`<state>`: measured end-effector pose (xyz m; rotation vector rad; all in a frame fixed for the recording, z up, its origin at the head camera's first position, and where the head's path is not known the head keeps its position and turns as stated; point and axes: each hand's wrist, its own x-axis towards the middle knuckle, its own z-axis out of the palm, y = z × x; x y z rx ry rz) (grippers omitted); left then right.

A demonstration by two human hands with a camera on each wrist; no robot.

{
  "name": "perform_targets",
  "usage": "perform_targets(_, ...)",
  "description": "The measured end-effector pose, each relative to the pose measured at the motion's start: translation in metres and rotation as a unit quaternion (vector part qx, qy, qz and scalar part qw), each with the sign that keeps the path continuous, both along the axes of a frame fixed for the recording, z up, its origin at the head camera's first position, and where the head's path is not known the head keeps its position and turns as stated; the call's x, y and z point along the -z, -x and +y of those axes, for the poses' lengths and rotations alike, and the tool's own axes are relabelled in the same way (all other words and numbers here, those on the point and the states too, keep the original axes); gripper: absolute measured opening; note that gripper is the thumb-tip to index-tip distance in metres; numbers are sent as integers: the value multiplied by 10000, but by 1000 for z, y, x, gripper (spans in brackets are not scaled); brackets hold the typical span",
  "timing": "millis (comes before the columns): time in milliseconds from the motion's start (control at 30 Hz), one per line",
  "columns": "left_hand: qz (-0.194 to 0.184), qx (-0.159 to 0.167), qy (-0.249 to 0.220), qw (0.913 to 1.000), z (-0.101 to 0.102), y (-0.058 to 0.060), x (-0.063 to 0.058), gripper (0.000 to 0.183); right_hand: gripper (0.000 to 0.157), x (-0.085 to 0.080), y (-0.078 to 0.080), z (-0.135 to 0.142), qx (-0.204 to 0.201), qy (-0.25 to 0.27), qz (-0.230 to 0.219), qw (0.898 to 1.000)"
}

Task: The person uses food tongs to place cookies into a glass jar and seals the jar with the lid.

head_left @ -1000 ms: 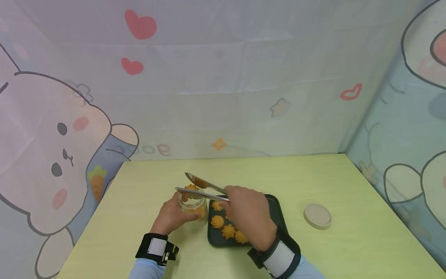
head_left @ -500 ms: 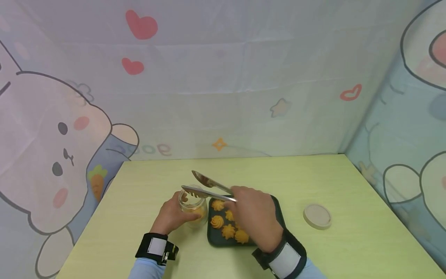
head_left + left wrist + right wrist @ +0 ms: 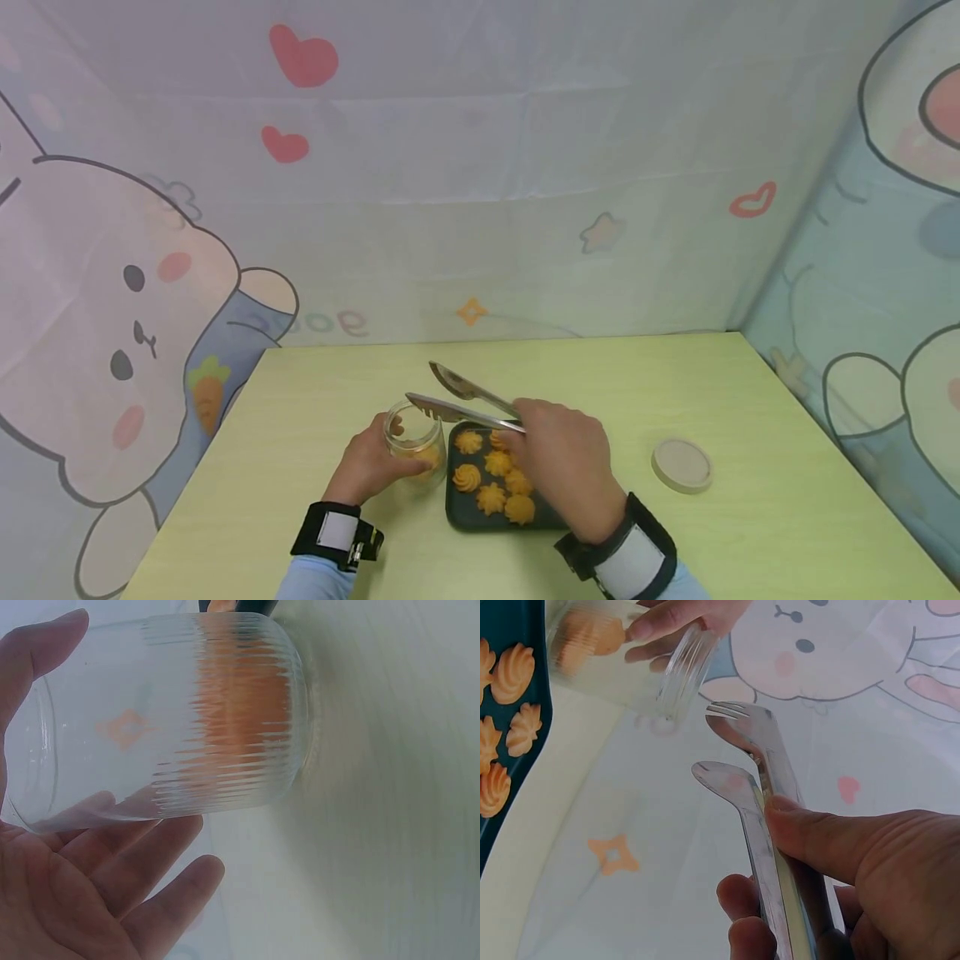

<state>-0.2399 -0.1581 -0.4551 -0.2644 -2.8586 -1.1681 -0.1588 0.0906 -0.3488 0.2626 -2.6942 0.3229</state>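
Note:
My left hand point(image 3: 369, 462) holds a clear glass jar point(image 3: 112, 720) upright on the table, thumb on one side and fingers on the other. Golden cookies point(image 3: 244, 712) lie at the jar's bottom, behind its ribbed lower wall. In my right hand point(image 3: 562, 462) are metal tongs point(image 3: 468, 404), their two arms apart and nothing between the tips point(image 3: 712, 772). The tongs are raised above the far left corner of a dark baking tray point(image 3: 468, 521), to the right of the jar's mouth. Several piped cookies point(image 3: 491, 498) sit on the tray; my right hand hides its right part.
A round pale lid point(image 3: 682, 465) lies on the table to the right of the tray. The light yellow table point(image 3: 787, 517) ends at a printed cloth backdrop point(image 3: 525, 167) behind it and another cloth side on the right.
The cookie between the tongs one second ago is out of them, dropped at the jar. The tongs and my right hand have moved right, away from the jar; my left hand stays put.

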Motion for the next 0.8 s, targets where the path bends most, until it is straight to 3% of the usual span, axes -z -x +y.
perform_targets(433,13,6,-7,10000,-1,2,4,84,27,4,-7,22,235,169,-173,9994)
perform_targets(800,41,5,8,10000,-1,2,3,82,25,18,-15,40,481,383,-519,9968)
